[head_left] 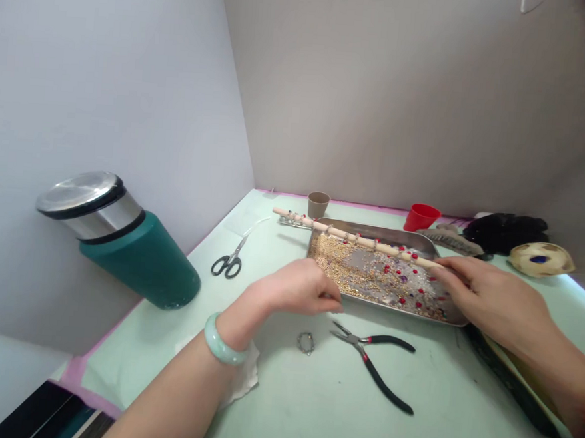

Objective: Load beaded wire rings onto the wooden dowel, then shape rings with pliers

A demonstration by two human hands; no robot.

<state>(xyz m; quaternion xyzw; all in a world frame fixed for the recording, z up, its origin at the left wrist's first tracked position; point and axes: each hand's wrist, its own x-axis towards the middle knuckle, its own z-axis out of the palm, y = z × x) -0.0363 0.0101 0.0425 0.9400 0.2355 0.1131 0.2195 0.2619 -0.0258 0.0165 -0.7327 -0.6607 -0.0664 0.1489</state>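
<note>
Here's the right hand point(495, 293), fingers closed around the near end of a pale wooden stick point(341, 233), and that stick slants up and away across the metal tray point(401, 237). Small beaded rings point(373, 244) sit along its length, and its far end reaches close to the tan cup point(318, 206).

Over to the left hand point(302, 290): it hangs at the tray's front edge, fingers curled inward, nearly closed, and whether anything is pinched in there I cannot tell. A pale green bangle point(212, 340) circles that wrist.

Inside the tray, gold beads point(330, 265) crowd the left side, with red beads point(402, 301) scattered among clear ones on the right.

Down on the table point(299, 413), a little linked loop point(312, 346) lies just beside the pliers point(355, 340), whose black handles are spread apart. Scissors point(230, 260) rest further left, then the big green bottle point(134, 255), while a red cup point(421, 218) stands behind the tray.
</note>
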